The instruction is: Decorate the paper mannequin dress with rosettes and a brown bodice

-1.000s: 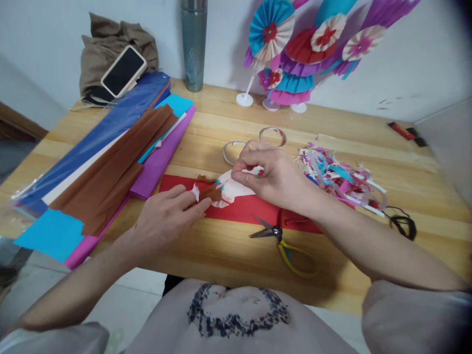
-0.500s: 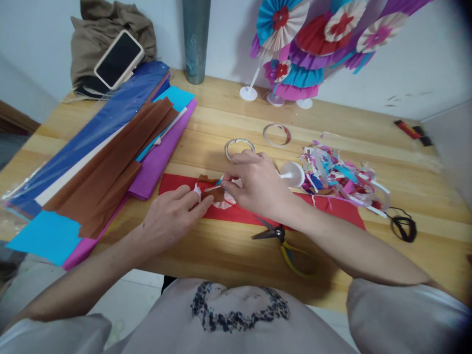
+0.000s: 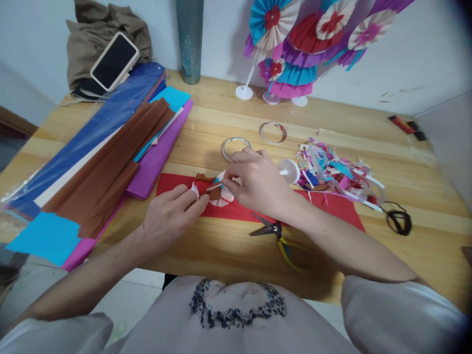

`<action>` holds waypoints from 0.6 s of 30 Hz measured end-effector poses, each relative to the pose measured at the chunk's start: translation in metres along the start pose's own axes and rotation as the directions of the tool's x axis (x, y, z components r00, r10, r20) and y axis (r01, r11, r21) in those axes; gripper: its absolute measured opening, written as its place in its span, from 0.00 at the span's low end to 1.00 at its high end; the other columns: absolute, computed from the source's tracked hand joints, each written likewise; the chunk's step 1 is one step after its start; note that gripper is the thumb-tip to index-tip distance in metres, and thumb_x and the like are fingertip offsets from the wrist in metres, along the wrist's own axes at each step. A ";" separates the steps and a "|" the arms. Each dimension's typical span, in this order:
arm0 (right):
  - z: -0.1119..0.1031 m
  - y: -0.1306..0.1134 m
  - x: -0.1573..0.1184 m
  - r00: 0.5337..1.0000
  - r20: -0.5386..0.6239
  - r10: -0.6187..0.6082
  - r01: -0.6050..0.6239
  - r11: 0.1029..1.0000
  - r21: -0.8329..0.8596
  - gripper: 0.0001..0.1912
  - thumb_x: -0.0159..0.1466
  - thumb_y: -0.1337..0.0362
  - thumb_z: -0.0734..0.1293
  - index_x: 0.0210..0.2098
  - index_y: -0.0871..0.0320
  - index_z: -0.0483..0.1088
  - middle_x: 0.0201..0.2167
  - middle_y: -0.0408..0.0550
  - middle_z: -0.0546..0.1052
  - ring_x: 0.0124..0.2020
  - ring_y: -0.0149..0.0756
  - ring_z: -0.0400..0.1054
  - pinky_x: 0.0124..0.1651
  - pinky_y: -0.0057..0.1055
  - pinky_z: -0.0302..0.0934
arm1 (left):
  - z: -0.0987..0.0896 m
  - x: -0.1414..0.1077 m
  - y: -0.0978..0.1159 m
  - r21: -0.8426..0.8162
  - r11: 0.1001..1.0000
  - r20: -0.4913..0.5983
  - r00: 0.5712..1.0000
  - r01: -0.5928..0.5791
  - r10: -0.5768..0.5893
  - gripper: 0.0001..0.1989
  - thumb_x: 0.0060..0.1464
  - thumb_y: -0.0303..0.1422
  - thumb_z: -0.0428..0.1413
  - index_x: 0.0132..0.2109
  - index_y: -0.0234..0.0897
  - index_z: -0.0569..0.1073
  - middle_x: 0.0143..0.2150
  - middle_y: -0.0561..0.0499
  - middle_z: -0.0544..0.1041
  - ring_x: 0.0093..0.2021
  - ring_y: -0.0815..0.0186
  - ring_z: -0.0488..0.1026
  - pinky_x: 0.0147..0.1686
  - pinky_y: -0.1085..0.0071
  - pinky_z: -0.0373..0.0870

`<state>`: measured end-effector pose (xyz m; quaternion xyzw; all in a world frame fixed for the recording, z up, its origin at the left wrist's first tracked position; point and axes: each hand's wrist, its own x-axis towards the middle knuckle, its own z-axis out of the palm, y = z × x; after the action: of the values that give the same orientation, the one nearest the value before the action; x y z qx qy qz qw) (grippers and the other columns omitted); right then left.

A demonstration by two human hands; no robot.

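Observation:
My left hand [image 3: 173, 211] is closed, its thumb and forefinger pinched together, with a small white paper tip [image 3: 194, 189] poking out between the fingers. My right hand [image 3: 260, 184] pinches one end of a thin pale strip [image 3: 214, 187] that reaches toward my left fingertips. Just under the strip lie a pleated white paper rosette [image 3: 223, 198] and bits of brown and blue paper, partly hidden by my fingers. All this rests on a long red paper sheet [image 3: 239, 212]. Yellow-handled scissors [image 3: 276, 229] lie partly spread at its near edge.
A round white stand base [image 3: 289, 171] sits beside my right wrist, near a heap of paper scraps [image 3: 332, 169]. Two tape rings [image 3: 273, 133] lie behind. Folded brown paper [image 3: 110, 167] is stacked left. Finished paper flowers [image 3: 302, 73] and a tall bottle [image 3: 190, 44] stand along the wall.
The view has shifted slightly. My hands stay over the red sheet and have drawn slightly apart; more of the pale strip shows between them.

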<state>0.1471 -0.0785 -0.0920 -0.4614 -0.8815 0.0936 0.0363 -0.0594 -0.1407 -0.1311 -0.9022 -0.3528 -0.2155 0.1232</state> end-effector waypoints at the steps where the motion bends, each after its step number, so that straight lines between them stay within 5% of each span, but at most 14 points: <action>1: 0.001 0.000 0.000 1.000 0.006 -0.009 0.009 1.000 0.013 0.12 0.64 0.70 0.62 0.27 0.61 0.75 0.32 0.52 0.75 0.42 0.42 0.64 0.38 0.37 0.45 | 0.000 0.000 0.000 0.000 1.000 -0.001 1.000 -0.001 0.001 0.08 0.65 0.24 0.51 0.41 0.32 0.76 0.28 0.52 0.75 0.27 0.67 0.66 0.26 0.71 0.64; 18: 0.018 -0.007 0.006 1.000 -0.023 0.001 -0.001 1.000 -0.003 0.13 0.65 0.67 0.63 0.27 0.60 0.75 0.33 0.54 0.76 0.43 0.45 0.65 0.38 0.38 0.43 | 0.001 0.004 -0.002 0.010 1.000 -0.026 1.000 -0.009 0.009 0.10 0.65 0.23 0.51 0.38 0.33 0.76 0.27 0.53 0.73 0.27 0.67 0.64 0.26 0.70 0.61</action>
<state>0.1355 -0.0796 -0.1081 -0.4631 -0.8808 0.0870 0.0454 -0.0573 -0.1365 -0.1298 -0.9003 -0.3480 -0.2251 0.1332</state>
